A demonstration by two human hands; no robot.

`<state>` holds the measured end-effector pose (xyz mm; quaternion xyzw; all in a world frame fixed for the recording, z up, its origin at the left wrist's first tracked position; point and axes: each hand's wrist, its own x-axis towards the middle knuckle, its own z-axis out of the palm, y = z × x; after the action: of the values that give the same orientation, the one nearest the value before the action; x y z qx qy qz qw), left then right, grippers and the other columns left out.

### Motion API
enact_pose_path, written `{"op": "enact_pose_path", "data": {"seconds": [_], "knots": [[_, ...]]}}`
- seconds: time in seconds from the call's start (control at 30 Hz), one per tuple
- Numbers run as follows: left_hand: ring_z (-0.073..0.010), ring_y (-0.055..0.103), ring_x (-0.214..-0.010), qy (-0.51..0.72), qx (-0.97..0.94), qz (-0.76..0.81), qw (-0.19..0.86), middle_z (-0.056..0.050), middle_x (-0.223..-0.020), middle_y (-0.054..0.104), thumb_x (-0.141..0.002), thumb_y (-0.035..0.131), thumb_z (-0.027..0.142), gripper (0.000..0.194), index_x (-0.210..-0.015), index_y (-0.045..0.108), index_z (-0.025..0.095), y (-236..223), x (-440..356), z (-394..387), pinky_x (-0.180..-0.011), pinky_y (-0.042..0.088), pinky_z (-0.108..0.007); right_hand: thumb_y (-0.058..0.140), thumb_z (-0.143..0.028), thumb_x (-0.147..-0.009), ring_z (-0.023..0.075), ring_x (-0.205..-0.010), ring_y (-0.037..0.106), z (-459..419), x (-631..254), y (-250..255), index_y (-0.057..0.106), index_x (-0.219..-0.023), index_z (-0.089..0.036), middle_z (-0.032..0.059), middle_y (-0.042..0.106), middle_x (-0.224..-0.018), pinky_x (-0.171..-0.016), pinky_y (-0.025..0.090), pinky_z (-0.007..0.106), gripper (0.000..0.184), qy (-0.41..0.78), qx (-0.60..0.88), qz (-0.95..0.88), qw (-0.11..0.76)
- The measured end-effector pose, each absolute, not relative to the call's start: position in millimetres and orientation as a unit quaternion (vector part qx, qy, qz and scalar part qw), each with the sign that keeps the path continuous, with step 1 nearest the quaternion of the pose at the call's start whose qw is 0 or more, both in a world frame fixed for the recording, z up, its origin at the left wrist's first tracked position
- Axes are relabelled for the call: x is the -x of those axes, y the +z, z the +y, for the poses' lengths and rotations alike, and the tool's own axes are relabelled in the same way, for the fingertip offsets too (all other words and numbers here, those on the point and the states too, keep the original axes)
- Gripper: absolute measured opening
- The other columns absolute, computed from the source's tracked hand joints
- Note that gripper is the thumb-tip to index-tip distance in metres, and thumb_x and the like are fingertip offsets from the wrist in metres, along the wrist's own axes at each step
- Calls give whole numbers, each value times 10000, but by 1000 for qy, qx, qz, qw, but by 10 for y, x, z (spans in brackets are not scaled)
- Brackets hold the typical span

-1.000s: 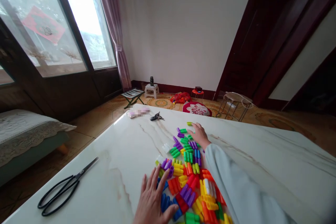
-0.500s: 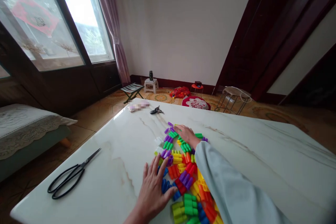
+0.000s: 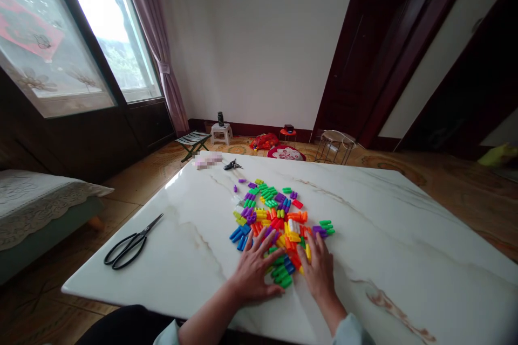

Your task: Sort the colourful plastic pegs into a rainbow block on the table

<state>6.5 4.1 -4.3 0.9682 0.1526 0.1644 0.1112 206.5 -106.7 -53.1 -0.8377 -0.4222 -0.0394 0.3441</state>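
Bright plastic building blocks point(image 3: 279, 216), shaped like joined tubes, lie in a loose heap on the white marbled table point(image 3: 170, 275). My left hand point(image 3: 257, 267) rests over the heap's near left side, fingers spread on the blocks. At the near right edge my right hand point(image 3: 319, 267) touches the orange and yellow blocks, its fingers stretched out and a little apart. Purple and green blocks point(image 3: 325, 228) lie just beyond its fingertips. Green blocks point(image 3: 282, 275) show between the two hands. Some blocks under the palms and fingers are hidden.
Black-handled scissors point(image 3: 131, 245) lie on the table's left part. Keys point(image 3: 232, 165) and a blurred pinkish item point(image 3: 207, 160) sit near the far edge. Beyond stand a folding stool point(image 3: 193, 143), a white stool point(image 3: 220, 132) and a round wire-legged stool point(image 3: 336, 143).
My right hand has drawn back from the far side of the heap to its near right edge. My left hand stays spread on the blocks. The camera view has shifted.
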Motion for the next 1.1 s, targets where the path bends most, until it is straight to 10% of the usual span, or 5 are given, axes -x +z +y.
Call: {"op": "enact_pose_path", "data": {"seconds": [0.37, 0.7, 0.9, 1.1], "knots": [[-305, 282, -1386, 238, -917, 320, 1, -121, -1479, 364, -854, 484, 200, 440, -1289, 537, 230, -193, 189, 319, -1106, 246, -556, 375, -452, -954, 292, -1321, 346, -489, -1593, -436, 485, -1324, -179, 133, 438, -1398, -1055, 334, 486, 472, -58, 733, -543, 406], [-372, 234, -1387, 232, -943, 238, 29, -18, -1539, 265, -796, 607, 355, 590, -1362, 443, 387, -256, -390, -113, -1082, 178, -651, 470, -259, -849, 323, -1221, 428, -908, -2726, -552, 571, -1264, -182, 137, 513, -1313, -1002, 370, 492, 434, -131, 830, -478, 257], [-343, 327, -1345, 279, -906, 314, 44, -55, -1473, 387, -806, 582, 287, 444, -1249, 571, 316, -357, -443, -23, -1078, 275, -590, 413, -117, -817, 248, -1096, 514, -851, -2375, -529, 611, -1190, -215, 91, 583, -1189, -961, 428, 402, 434, -84, 764, -547, 331], [-317, 243, -1396, 351, -876, 325, 64, -124, -1511, 285, -871, 506, 237, 411, -1281, 516, 215, -345, -380, -23, -1095, 281, -561, 477, -342, -889, 254, -1021, 557, -746, -2223, -351, 605, -1182, -177, 115, 617, -1098, -915, 455, 400, 360, -2, 741, -497, 451]]}}
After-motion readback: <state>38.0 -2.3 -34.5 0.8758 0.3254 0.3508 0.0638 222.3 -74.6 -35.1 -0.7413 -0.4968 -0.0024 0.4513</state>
